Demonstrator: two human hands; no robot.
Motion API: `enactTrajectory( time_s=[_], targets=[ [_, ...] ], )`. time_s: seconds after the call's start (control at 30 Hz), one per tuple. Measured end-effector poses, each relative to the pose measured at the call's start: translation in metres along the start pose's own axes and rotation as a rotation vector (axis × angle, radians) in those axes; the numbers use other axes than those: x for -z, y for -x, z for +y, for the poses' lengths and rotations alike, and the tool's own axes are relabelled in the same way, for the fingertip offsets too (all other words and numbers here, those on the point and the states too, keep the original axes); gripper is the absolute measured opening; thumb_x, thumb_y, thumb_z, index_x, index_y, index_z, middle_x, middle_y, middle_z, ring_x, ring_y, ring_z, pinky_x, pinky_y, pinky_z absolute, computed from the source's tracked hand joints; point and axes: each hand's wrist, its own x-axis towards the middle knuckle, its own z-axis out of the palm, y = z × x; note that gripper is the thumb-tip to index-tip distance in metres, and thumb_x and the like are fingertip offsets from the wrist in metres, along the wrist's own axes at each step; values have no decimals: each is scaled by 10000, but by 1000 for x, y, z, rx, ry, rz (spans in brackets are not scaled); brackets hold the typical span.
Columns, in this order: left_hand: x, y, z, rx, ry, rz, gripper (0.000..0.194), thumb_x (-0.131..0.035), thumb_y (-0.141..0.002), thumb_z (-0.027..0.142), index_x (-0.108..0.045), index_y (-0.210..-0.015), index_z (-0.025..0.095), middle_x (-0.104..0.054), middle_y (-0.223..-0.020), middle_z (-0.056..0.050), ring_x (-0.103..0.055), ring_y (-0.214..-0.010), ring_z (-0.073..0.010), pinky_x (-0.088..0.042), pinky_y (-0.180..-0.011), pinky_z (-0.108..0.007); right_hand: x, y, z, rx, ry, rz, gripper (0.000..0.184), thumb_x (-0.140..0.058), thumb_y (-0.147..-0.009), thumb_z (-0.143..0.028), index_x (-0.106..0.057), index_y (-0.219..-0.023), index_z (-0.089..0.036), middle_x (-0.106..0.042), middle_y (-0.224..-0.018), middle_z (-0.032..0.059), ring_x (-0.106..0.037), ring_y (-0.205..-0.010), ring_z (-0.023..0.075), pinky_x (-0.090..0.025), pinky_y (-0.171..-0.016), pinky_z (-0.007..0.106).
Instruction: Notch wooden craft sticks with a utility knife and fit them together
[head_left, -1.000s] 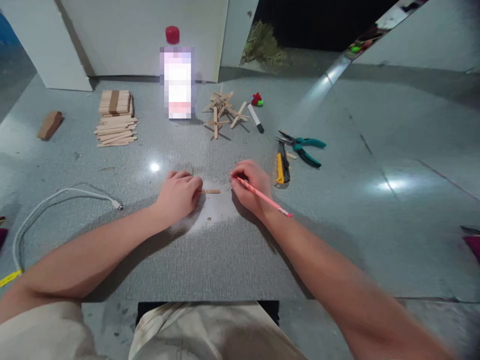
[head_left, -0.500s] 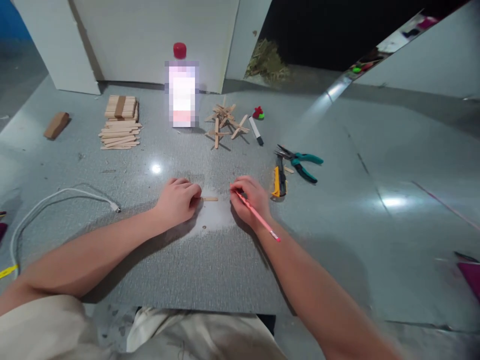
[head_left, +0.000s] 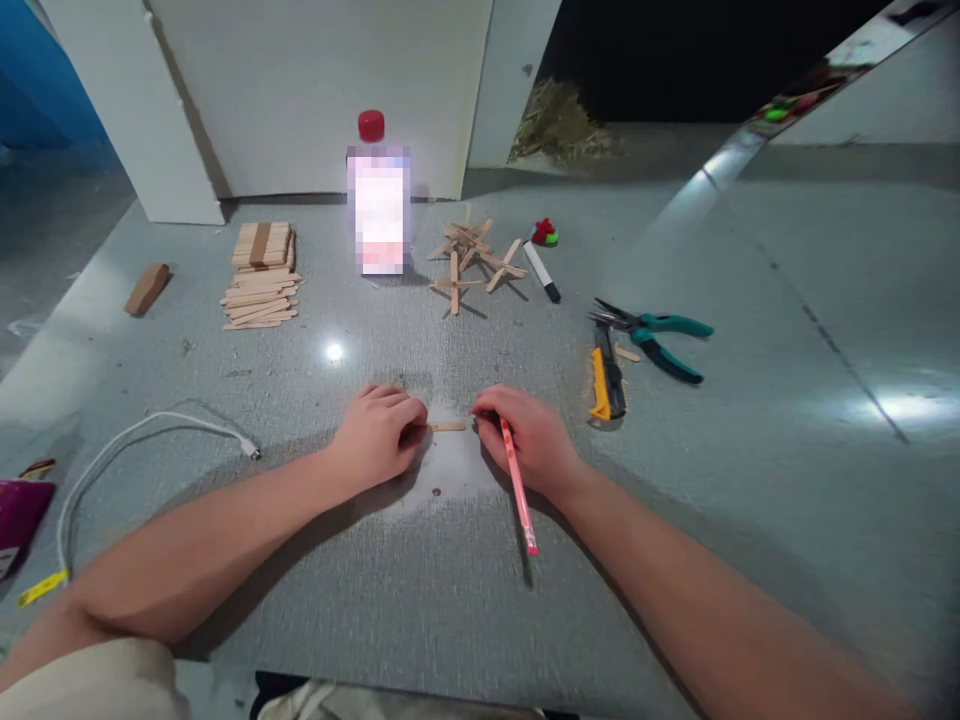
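Note:
A short wooden craft stick lies flat on the grey table between my hands. My left hand rests curled on the table with its fingertips pinching the stick's left end. My right hand is closed round a pink pencil, whose tip sits at the stick's right end while its back end points toward me.
Behind stand a red-capped bottle, a stack of craft sticks, a pile of glued stick crosses, a marker and a wooden block. Green pliers and a yellow utility knife lie right; a white cable lies left.
The pencil has swung so its back end points toward me instead of out to the right. The view has tilted and shifted; both hands stay at the stick.

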Motion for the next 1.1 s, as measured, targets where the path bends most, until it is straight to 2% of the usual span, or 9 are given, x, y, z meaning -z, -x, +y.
enactTrajectory(
  time_s=[0.27, 0.4, 0.47, 0.63, 0.8, 0.97, 1.1],
  targets=[
    [0, 0, 0, 20, -48, -30, 27, -662, -894, 168, -654, -873, 183, -711, -847, -15, -663, -905, -199, -503, -868, -389, -3, -1, -2, 5, 32, -59, 147, -548, -910, -89, -602, -962, -215, -651, -879, 51, -618, -775, 183, -506, -684, 301],
    [0, 0, -3, 19, -78, -66, 201, -644, -987, 349, -670, -974, 151, -694, -971, -34, -668, -941, -174, -565, -907, -395, -6, -1, -4, 25, 64, -70, 126, -556, -926, -119, -641, -964, -205, -678, -907, 72, -635, -799, 199, -511, -694, 318],
    [0, 1, -4, 20, -83, -77, 236, -633, -998, 380, -674, -1032, 150, -696, -1036, -50, -673, -958, -174, -579, -908, -395, -8, -1, -6, 46, 74, -80, 123, -565, -925, -138, -663, -965, -201, -695, -936, 83, -646, -816, 204, -517, -707, 326],
    [0, 0, -6, 16, -73, -88, 247, -633, -999, 378, -671, -1085, 150, -695, -1081, -60, -677, -982, -181, -587, -907, -400, -12, -4, -7, 96, 94, -121, 117, -602, -902, -170, -703, -951, -201, -704, -931, 79, -647, -802, 202, -517, -701, 332],
    [-1, 0, -6, 2, -58, -63, 223, -633, -997, 369, -672, -996, 149, -693, -996, -40, -669, -941, -171, -572, -901, -390, -13, -6, -6, 111, 112, -117, 159, -568, -934, -148, -712, -903, -207, -700, -886, 64, -645, -781, 186, -519, -704, 324],
    [-3, -1, -2, -16, -24, -25, 77, -640, -938, 215, -659, -871, 184, -714, -852, -27, -663, -895, -200, -506, -862, -386, -10, -5, -6, 120, 126, -115, 150, -572, -965, -177, -703, -897, -201, -696, -874, 62, -633, -762, 182, -522, -695, 324],
    [-4, -2, -2, -15, 9, 1, 83, -605, -914, 170, -650, -853, 205, -728, -838, -26, -661, -870, -216, -466, -806, -379, -9, -2, -5, 118, 127, -121, 137, -578, -977, -184, -698, -911, -197, -703, -899, 67, -644, -787, 184, -529, -708, 324]
  ],
)
